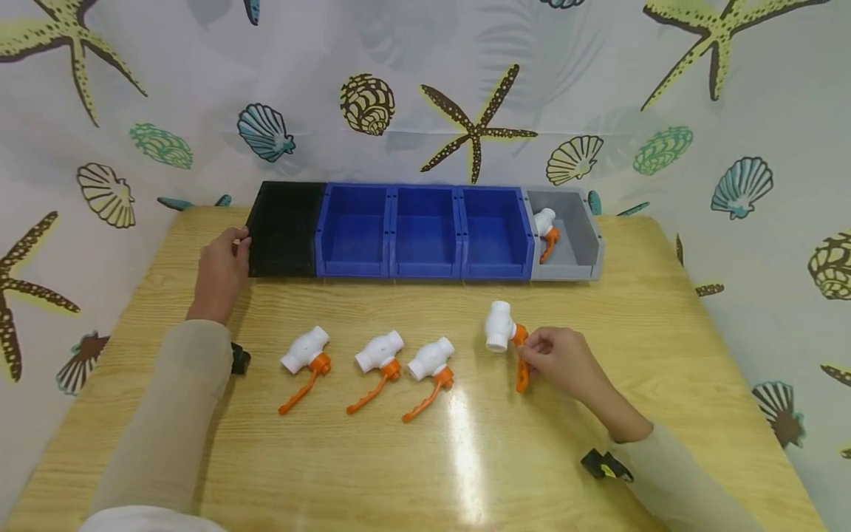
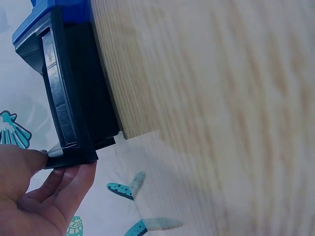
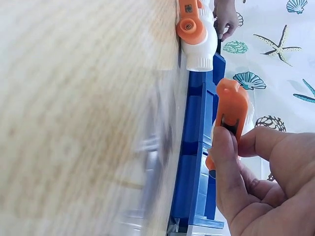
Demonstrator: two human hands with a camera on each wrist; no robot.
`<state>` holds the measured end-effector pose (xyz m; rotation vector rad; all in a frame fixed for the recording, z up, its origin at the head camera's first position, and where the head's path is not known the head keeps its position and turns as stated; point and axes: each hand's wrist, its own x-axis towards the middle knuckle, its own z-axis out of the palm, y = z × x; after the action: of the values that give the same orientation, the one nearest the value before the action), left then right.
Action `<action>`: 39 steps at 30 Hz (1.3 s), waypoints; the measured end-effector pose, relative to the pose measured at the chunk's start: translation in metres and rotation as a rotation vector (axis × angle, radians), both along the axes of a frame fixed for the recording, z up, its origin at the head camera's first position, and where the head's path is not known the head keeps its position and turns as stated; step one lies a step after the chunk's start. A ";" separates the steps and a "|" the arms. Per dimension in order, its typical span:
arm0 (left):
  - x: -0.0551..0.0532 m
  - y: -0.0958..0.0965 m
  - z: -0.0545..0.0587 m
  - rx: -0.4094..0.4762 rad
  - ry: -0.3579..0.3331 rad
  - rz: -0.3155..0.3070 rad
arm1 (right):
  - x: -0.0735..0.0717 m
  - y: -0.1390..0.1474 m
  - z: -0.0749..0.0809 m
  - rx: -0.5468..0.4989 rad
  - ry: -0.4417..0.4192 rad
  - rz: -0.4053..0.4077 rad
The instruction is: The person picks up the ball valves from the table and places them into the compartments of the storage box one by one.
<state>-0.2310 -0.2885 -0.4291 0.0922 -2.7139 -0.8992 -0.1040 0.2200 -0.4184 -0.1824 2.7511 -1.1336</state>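
Between thumb and fingers, my right hand [image 1: 558, 358] pinches the orange handle [image 3: 231, 105] of a white ball valve [image 1: 499, 326]. That valve is at the right of the row of valves. My left hand [image 1: 224, 267] grips the side wall of the black bin [image 2: 91, 83], thumb on one side and fingers on the other. Three more white ball valves with orange handles lie on the table: a left one [image 1: 306, 349], a middle one [image 1: 380, 352] and a right one [image 1: 431, 359]. Another ball valve [image 1: 544, 222] lies in the grey bin [image 1: 575, 272].
Three blue bins [image 1: 425, 270] stand side by side between the black and grey ones, at the back of the wooden table [image 1: 332, 473]. Behind and beside the table hangs a cloth [image 1: 425, 44] printed with shells and starfish.
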 end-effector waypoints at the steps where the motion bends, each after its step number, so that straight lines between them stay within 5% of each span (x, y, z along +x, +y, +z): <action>1: 0.000 0.000 0.000 0.001 0.001 -0.003 | -0.001 0.000 0.000 0.008 0.004 -0.001; 14: 0.001 -0.003 0.001 0.003 -0.034 -0.003 | -0.031 -0.006 0.015 0.025 0.073 -0.036; 39: -0.001 0.001 -0.001 0.007 0.006 0.001 | -0.071 -0.007 0.037 0.042 0.114 -0.052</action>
<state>-0.2317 -0.2874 -0.4301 0.0916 -2.7056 -0.9077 -0.1749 0.2131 -0.3814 -0.1766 2.8933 -1.1092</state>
